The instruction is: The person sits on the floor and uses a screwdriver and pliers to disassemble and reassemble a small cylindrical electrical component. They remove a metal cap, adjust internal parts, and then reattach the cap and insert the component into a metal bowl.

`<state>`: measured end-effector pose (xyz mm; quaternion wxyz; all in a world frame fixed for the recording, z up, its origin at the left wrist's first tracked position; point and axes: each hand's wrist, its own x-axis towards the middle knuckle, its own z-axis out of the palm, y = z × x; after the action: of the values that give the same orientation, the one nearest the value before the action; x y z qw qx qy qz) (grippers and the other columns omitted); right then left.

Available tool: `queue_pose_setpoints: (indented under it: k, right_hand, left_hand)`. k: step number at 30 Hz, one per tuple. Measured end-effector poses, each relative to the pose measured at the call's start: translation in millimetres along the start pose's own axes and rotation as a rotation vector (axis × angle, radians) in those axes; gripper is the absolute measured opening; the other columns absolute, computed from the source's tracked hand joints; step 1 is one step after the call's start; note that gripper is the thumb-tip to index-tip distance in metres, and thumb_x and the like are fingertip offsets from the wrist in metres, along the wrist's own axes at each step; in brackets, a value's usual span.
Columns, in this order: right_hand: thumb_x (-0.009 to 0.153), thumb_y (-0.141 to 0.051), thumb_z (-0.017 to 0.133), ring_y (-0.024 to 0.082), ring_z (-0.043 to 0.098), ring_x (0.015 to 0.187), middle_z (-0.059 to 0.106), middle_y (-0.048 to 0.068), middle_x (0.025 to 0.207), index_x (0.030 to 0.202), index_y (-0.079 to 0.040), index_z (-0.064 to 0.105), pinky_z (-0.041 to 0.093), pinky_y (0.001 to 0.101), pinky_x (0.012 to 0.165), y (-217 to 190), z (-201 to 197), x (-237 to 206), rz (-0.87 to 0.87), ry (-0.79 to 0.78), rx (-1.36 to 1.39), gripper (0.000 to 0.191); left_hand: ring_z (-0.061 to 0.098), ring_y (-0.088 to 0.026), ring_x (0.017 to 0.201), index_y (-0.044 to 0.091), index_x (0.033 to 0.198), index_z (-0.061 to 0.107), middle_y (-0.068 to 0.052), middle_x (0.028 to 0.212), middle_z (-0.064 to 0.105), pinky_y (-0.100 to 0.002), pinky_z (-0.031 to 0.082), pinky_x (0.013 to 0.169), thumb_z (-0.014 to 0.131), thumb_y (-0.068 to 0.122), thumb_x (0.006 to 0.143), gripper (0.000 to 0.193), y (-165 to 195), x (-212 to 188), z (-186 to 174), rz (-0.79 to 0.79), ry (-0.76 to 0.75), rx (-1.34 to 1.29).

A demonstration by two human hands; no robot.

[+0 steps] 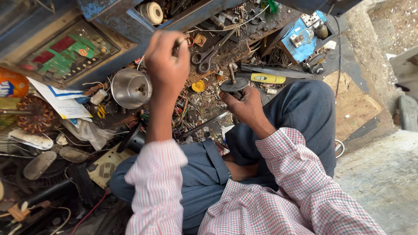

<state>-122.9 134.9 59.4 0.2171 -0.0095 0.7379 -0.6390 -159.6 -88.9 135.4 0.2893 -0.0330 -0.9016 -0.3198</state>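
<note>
Dark metal disc on a shaft, shaft upright, grasped by the right hand; the left hand, at ten o'clock from it, pinches something small that I cannot make out.

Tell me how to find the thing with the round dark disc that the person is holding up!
Start at the person's blue-trousered knee and move left to the right hand. It grips a dark round disc on a thin upright shaft. Unlike the shiny bowl-shaped metal cover further left, it is flat, dull and held off the floor.

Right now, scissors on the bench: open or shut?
Open. The scissors lie flat on the cluttered bench, blades spread apart in a narrow V toward the upper right, handle loops at lower left. Neither hand touches them.
</note>
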Motion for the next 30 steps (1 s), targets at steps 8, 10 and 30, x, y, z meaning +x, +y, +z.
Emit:
queue_pose_setpoints:
  k: [8, 10, 30]
  right_hand:
    - [0.087, -0.020, 0.080, 0.006, 0.059, 0.069, 0.069, -0.002, 0.080, 0.099, -0.006, 0.074, 0.049, 0.0260, 0.061, 4, -1, -15, -0.163, -0.124, 0.046, 0.019]
    - [0.088, -0.018, 0.080, 0.007, 0.061, 0.076, 0.070, -0.002, 0.084, 0.100, -0.006, 0.075, 0.052, 0.0263, 0.069, 4, 2, -17, -0.353, -0.087, -0.048, 0.018]
    - [0.075, -0.047, 0.092, 0.022, 0.056, 0.053, 0.059, 0.011, 0.066, 0.094, -0.001, 0.067, 0.045, 0.0353, 0.051, -4, -22, -12, -0.506, -0.289, -0.453, 0.055]
  left_hand:
    - [0.065, -0.015, 0.078, 0.006, 0.110, 0.058, -0.008, 0.088, 0.066, -0.035, 0.061, 0.075, 0.058, 0.014, 0.108, 0.009, 67, -101, -35, -0.565, 0.062, -1.192]
    - [0.053, -0.017, 0.070, 0.002, 0.113, 0.067, -0.009, 0.084, 0.061, -0.035, 0.046, 0.064, 0.061, 0.011, 0.107, 0.013, 69, -113, -28, -0.749, -0.070, -0.780]
    - [0.074, -0.032, 0.080, 0.005, 0.100, 0.072, -0.014, 0.089, 0.074, -0.041, 0.056, 0.070, 0.068, 0.016, 0.099, 0.012, 51, -122, -13, -0.265, -0.418, -0.191]
